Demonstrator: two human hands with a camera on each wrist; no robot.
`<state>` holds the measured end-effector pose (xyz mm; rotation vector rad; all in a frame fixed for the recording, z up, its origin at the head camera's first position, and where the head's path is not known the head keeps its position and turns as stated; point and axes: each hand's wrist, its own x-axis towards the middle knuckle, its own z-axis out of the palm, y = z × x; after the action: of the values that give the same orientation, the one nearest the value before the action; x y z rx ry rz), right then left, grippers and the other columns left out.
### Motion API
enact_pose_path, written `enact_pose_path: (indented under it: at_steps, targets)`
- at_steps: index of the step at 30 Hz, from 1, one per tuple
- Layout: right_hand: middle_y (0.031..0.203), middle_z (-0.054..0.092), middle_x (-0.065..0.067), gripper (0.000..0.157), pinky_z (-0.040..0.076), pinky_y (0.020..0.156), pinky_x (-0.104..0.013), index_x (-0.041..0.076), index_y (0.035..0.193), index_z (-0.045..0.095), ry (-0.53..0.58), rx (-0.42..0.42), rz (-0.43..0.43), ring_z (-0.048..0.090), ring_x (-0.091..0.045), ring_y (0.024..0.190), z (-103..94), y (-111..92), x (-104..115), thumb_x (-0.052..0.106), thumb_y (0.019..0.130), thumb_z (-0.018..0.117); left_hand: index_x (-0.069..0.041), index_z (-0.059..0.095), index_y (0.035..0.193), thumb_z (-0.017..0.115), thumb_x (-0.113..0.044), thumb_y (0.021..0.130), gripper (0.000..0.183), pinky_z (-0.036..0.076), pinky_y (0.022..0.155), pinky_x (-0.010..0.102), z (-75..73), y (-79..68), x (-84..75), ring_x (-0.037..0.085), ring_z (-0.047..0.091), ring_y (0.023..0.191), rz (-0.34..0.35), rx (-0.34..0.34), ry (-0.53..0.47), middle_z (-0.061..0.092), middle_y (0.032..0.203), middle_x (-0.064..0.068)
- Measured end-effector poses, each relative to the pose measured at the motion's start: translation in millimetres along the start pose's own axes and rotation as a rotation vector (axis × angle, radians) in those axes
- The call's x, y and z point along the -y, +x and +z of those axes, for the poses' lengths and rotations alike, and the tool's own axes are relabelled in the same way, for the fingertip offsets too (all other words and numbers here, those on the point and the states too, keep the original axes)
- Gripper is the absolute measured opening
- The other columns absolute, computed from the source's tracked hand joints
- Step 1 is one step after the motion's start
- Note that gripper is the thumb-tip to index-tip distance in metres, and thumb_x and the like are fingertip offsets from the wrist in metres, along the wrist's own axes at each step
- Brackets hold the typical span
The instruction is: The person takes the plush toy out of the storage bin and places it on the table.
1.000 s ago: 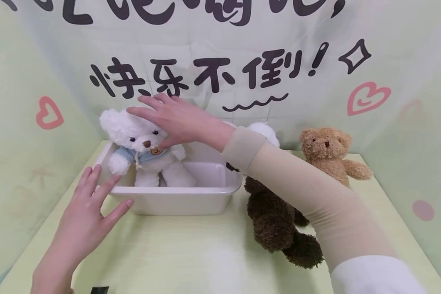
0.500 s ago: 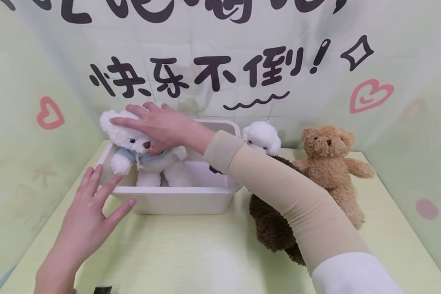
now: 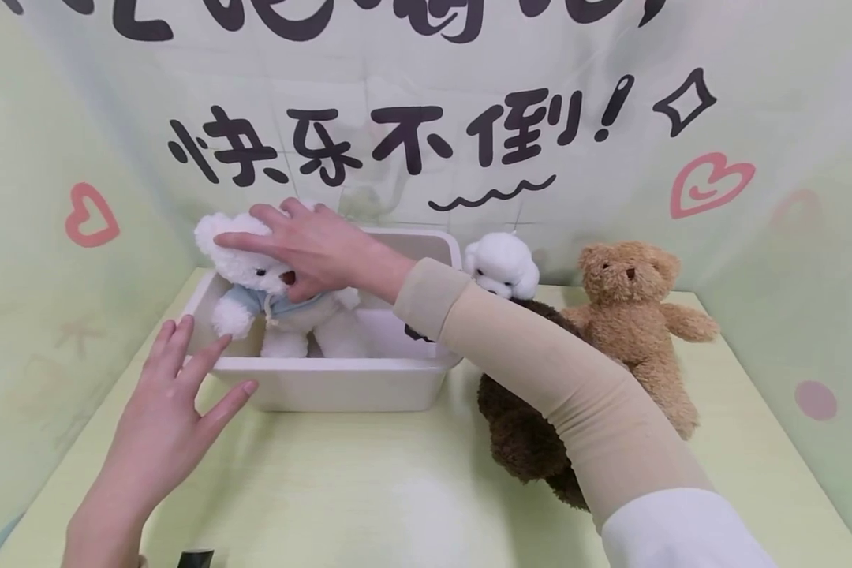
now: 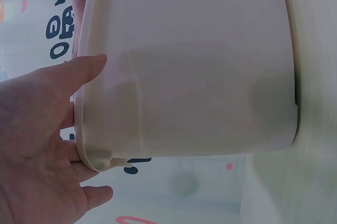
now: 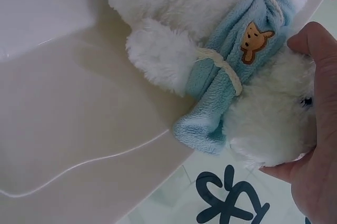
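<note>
A white teddy bear (image 3: 248, 260) in a light blue hooded top with a bear-face patch sits upright in a white plastic bin (image 3: 348, 386), at its left end. From above, my right hand (image 3: 319, 248) grips the bear's head. In the right wrist view the bear's head (image 5: 274, 108) lies between the thumb and the fingers, its legs inside the bin. My left hand (image 3: 159, 422) holds the bin's near left corner. The left wrist view has the thumb over the outer wall (image 4: 200, 76), with the other fingers partly hidden behind the rim.
Right of the bin stand a white plush dog (image 3: 502, 264) and a light brown teddy bear (image 3: 635, 315). A dark brown plush toy (image 3: 521, 430) lies in front, partly hidden under my right forearm. A printed curtain (image 3: 397, 79) hangs behind the table (image 3: 369, 489).
My right hand has moved left and slightly down onto the white bear's head. The forearm's shift uncovers more of the plush dog and light brown bear. The left hand stays on the bin.
</note>
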<state>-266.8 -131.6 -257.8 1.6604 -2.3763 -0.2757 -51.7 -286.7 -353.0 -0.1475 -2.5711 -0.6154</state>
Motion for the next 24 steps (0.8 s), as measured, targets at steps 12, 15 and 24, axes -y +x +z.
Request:
enact_pose_path:
  at_steps: [12,15,24]
  targets:
    - [0.154,0.038,-0.005,0.082,0.053,0.086,-0.037,0.043,0.16,0.028,-0.038,-0.024,-0.022,0.053,-0.025,0.118,-10.2,-14.6,-8.8,0.051,0.087,0.064,0.005,0.058,0.138,0.082,-0.015,0.085,0.061,0.027,0.107,0.075,-1.3,0.8,2.8,0.052,0.019,0.149,0.01,0.0,0.03,0.03,0.156,0.038]
    - [0.154,0.039,-0.004,0.081,0.053,0.083,-0.036,0.043,0.159,0.03,-0.044,-0.018,-0.019,0.052,-0.025,0.118,-13.3,-18.5,-11.2,0.045,0.085,0.064,0.005,0.059,0.137,0.082,-0.013,0.084,0.061,0.027,0.107,0.075,-1.6,1.7,3.1,0.053,0.02,0.149,0.013,-0.004,0.03,0.031,0.155,0.038]
    - [0.156,0.039,-0.007,0.076,0.055,0.085,-0.038,0.042,0.158,0.033,-0.08,-0.059,-0.048,0.051,-0.029,0.124,-27.7,-39.4,-11.0,0.039,0.088,0.062,0.007,0.059,0.135,0.082,-0.013,0.084,0.06,0.025,0.108,0.075,-0.4,-0.4,-0.1,0.055,0.02,0.147,0.012,-0.015,0.014,0.032,0.154,0.039]
